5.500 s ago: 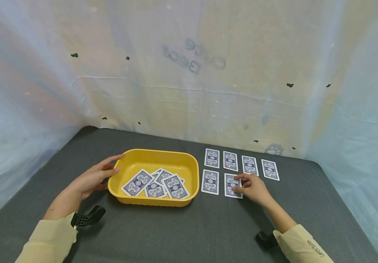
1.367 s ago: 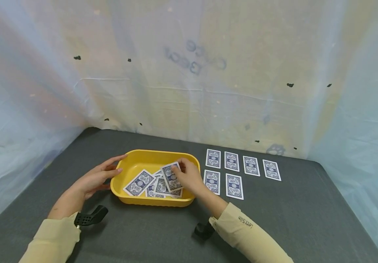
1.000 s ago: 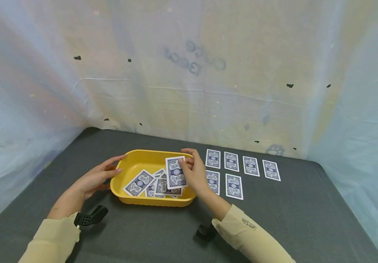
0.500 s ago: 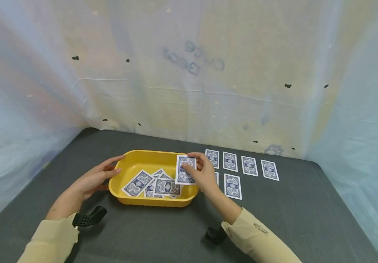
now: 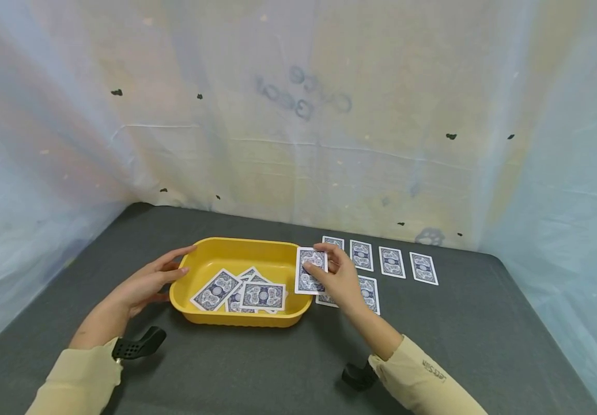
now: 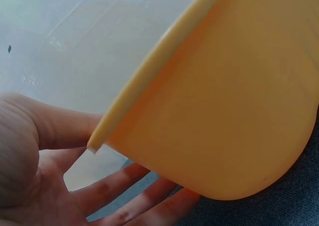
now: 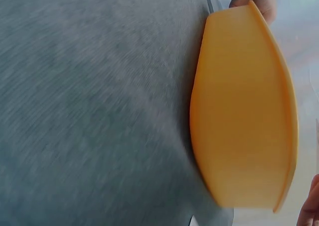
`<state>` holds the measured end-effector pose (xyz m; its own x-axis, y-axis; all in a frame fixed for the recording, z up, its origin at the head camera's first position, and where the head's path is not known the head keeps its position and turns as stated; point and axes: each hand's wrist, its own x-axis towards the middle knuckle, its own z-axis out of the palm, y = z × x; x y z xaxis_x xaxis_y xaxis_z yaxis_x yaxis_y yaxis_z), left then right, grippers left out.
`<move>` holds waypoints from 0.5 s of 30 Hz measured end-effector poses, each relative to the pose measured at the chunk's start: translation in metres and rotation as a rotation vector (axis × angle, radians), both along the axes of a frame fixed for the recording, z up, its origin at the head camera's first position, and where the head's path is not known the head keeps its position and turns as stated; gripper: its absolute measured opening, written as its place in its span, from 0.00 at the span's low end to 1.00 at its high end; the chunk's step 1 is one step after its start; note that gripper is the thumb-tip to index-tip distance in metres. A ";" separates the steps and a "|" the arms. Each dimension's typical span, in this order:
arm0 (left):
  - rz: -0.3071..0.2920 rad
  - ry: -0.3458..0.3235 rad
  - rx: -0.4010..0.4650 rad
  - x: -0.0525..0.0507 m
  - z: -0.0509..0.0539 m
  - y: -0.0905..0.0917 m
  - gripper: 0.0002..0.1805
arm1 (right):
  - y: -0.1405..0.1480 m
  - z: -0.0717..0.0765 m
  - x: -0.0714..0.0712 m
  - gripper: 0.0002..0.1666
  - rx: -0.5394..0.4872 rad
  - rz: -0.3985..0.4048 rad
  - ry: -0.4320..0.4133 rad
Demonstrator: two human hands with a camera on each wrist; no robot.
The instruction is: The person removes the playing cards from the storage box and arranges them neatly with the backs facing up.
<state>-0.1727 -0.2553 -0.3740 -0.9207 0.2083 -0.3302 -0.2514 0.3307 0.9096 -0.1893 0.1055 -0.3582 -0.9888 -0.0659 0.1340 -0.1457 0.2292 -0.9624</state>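
Observation:
In the head view, a playing card (image 5: 303, 282) with a blue patterned back is pinched between the thumb and fingers of my right hand (image 5: 345, 283), raised over the right end of a yellow tray (image 5: 210, 260). My left hand (image 5: 148, 285) holds the tray's left end. The left wrist view shows its thumb (image 6: 70, 131) at the rim and its fingers under the outer wall (image 6: 224, 116). Several cards (image 5: 263, 296) lie overlapping, backs up, inside the tray. The right wrist view catches only some fingertips (image 7: 310, 206) of my right hand; the card is out of that view.
Right of the tray, cards lie backs up in two rows: the far row (image 5: 392, 262) holds several, the near row (image 5: 370, 294) two. My right hand partly covers some of them. A dark cloth-covered table (image 5: 257, 369) meets a hanging pale sheet (image 5: 298, 173) behind.
My right hand left the card it set in the near row, took another from the tray, lifted it and carried it rightward to the tray's right rim. My left hand stays at the tray.

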 end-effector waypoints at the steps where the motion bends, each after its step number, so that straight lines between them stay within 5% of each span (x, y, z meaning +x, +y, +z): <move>1: 0.001 -0.001 -0.002 0.000 0.000 0.000 0.38 | 0.003 0.000 0.000 0.25 0.005 -0.008 -0.003; 15: 0.011 -0.007 -0.015 0.001 0.000 0.001 0.38 | 0.047 -0.004 0.005 0.25 0.155 -0.094 0.010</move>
<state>-0.1721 -0.2540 -0.3739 -0.9206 0.1930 -0.3394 -0.2611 0.3419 0.9027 -0.1840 0.1523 -0.3622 -0.9902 0.0061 0.1396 -0.1264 0.3882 -0.9129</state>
